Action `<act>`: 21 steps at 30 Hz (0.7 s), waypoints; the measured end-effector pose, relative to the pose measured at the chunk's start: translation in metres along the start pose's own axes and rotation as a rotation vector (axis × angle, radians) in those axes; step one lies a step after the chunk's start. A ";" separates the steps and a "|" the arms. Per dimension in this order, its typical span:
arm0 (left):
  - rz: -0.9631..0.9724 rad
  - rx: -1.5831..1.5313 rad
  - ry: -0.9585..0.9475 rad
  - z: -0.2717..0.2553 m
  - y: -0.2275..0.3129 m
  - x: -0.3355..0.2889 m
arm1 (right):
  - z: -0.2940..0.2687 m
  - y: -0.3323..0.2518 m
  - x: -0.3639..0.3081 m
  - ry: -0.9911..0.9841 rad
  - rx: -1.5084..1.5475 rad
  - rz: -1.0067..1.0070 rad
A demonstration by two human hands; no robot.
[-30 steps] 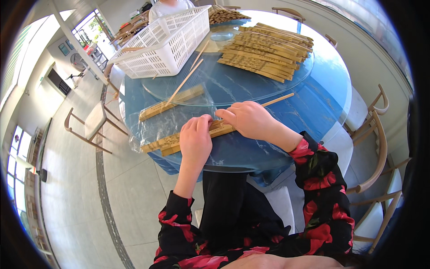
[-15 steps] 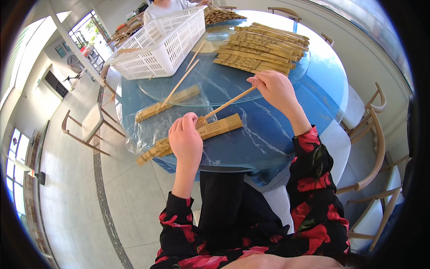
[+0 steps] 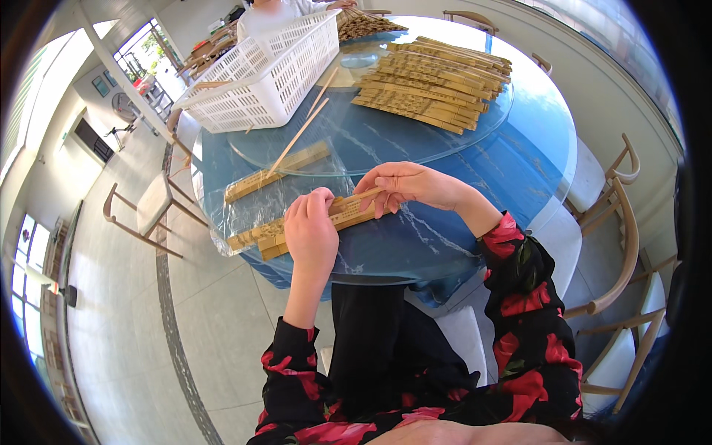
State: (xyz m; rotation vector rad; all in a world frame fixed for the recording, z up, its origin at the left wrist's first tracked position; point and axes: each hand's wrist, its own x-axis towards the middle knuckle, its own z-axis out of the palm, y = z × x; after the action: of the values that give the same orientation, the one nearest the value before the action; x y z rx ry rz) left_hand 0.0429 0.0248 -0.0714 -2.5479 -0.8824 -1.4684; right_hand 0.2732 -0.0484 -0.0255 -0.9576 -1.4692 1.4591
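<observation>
Near the table's front edge, my left hand [image 3: 311,226] is closed on a printed brown paper chopstick sleeve [image 3: 356,203]. My right hand [image 3: 415,185] pinches the sleeve's right end between thumb and fingers. No bare chopstick shows between the hands; whatever is inside the sleeve is hidden. Right below lies a stack of the same flat sleeves [image 3: 352,218], partly covered by my left hand. Another bundle of sleeves [image 3: 252,185] rests on a clear plastic bag [image 3: 326,159] just beyond. Two loose wooden chopsticks [image 3: 300,135] lie past it, one touching the bundle.
A white slatted plastic basket [image 3: 271,96] stands at the far left of the round glass-topped table [image 3: 445,245]. At the back right is a wide pile of filled-looking sleeves [image 3: 430,85]. Across the table a person [image 3: 271,22] sits by another pile [image 3: 363,26]. Wooden chairs [image 3: 152,211] surround the table.
My right hand has come left and nearer, from the chopstick's far end to the sleeve. The chopstick that stuck out of the sleeve no longer shows. My left hand stays nearly in place.
</observation>
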 end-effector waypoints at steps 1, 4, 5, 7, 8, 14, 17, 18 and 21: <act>0.009 -0.012 0.020 0.002 0.001 0.001 | -0.007 0.001 -0.005 -0.054 0.064 -0.013; 0.024 -0.042 0.058 0.001 0.002 0.001 | -0.014 0.003 -0.008 -0.120 0.162 -0.032; 0.022 -0.053 0.059 0.000 0.002 0.001 | -0.013 0.003 -0.008 -0.107 0.157 -0.027; 0.028 -0.076 0.035 -0.001 0.003 0.001 | -0.010 0.004 -0.007 -0.081 0.144 -0.017; 0.042 -0.088 0.026 -0.002 0.005 0.002 | -0.010 0.005 -0.007 -0.076 0.083 -0.022; 0.233 -0.174 0.010 0.008 0.038 0.005 | -0.002 0.020 0.007 -0.054 -0.218 -0.025; 0.277 -0.216 -0.074 0.011 0.046 0.008 | 0.001 0.027 0.006 -0.038 -0.330 -0.053; 0.214 -0.268 -0.096 0.011 0.047 0.008 | 0.001 0.029 0.005 -0.048 -0.397 -0.056; 0.037 -0.401 -0.168 0.013 0.039 0.008 | 0.011 0.024 0.007 0.035 -0.428 -0.076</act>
State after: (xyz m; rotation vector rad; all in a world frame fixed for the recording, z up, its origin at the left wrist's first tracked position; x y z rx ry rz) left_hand 0.0762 0.0001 -0.0632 -2.9912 -0.6001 -1.5753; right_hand 0.2594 -0.0446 -0.0486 -1.1586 -1.8110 1.0863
